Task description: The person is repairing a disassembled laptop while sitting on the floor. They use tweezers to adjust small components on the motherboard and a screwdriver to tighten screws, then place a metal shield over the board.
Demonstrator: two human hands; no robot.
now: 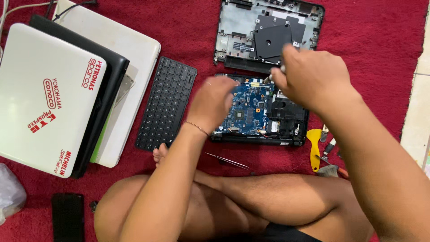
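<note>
An opened laptop base [286, 123] lies on the red carpet with its blue circuit board [246, 105] exposed. My left hand [210, 103] rests on the left side of the board, fingers curled over it. My right hand [309, 74] hovers over the board's upper right corner, gripping a thin tool [271, 77] whose tip points down at the board. A wristband sits on my left wrist.
A removed grey bottom cover [233, 27] lies behind the base. A black keyboard [166, 103] is to the left, beside a stack of closed laptops [49, 98]. Tweezers [226, 160] lie near my crossed legs. A yellow pry tool [314, 148] and pliers lie right. A black phone [67, 217] is at lower left.
</note>
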